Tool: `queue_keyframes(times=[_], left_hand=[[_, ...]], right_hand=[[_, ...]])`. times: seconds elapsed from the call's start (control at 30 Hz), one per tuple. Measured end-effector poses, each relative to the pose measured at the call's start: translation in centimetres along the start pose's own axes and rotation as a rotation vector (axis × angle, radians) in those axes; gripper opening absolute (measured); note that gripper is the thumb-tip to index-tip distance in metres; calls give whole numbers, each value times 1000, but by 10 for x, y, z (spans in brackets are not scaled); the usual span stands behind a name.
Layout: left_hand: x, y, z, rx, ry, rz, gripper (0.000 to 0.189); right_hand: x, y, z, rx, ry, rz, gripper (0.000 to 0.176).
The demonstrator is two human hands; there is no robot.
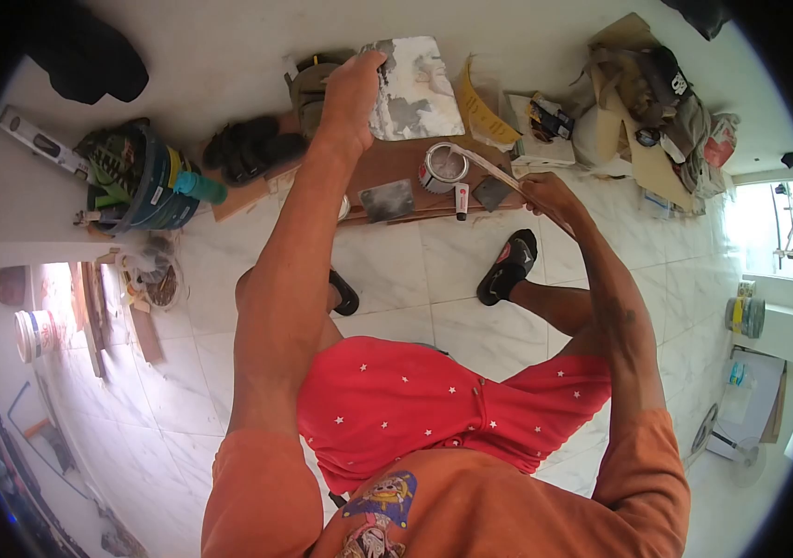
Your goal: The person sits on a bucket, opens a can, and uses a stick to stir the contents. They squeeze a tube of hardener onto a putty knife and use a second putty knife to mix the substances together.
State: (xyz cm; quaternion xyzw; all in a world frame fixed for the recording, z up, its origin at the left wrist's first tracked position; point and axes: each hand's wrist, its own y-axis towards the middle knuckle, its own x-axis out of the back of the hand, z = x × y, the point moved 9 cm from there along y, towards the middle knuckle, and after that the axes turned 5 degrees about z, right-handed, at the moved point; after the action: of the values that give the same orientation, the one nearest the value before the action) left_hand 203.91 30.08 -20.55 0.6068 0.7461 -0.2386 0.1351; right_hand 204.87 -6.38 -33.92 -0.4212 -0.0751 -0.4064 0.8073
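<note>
My left hand [352, 100] grips a square plate [412, 88] by its left edge. White and grey paste is smeared across its face. My right hand [553, 201] is closed around a long wooden stick [489, 168], whose far end reaches the rim of an open can [444, 168] of pale paste. Right by the can lies a small white tube [462, 201] with a dark cap. A grey flat plate [387, 201] and a darker one [490, 193] lie on either side, on a brown board [406, 156].
A dark bucket [149, 182] stuffed with tools stands by the left wall, with black shoes [250, 150] near it. Cardboard and bags [643, 102] pile up at the back right. A fan [726, 435] stands far right on the marble-patterned floor [387, 270].
</note>
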Motion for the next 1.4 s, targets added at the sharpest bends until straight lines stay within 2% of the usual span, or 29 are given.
queue_keyframes(times=[0.37,0.57,0.7,0.77,0.8,0.9,1.1,1.3,1.4], left_hand=[[22,26,54,-21,105,-58,32],[37,22,97,-18,309,-159,34],[65,46,159,12,488,-227,38],[60,38,159,39,577,-255,40],[57,33,166,99,510,-261,40],[72,50,198,63,494,-315,40],[62,53,232,102,278,-198,41],[34,50,226,144,64,-71,38],[7,34,190,92,-39,-15,37]], right_hand=[[14,-31,10,54,126,-38,28],[22,-42,17,86,134,-58,28],[26,-46,25,94,134,-70,28],[28,-51,34,110,116,-66,29],[29,-55,38,119,108,-65,29],[34,-70,52,132,60,-91,32],[47,-95,72,154,26,-101,32],[49,-123,114,222,-150,-66,33],[56,-146,139,197,-255,-108,34]])
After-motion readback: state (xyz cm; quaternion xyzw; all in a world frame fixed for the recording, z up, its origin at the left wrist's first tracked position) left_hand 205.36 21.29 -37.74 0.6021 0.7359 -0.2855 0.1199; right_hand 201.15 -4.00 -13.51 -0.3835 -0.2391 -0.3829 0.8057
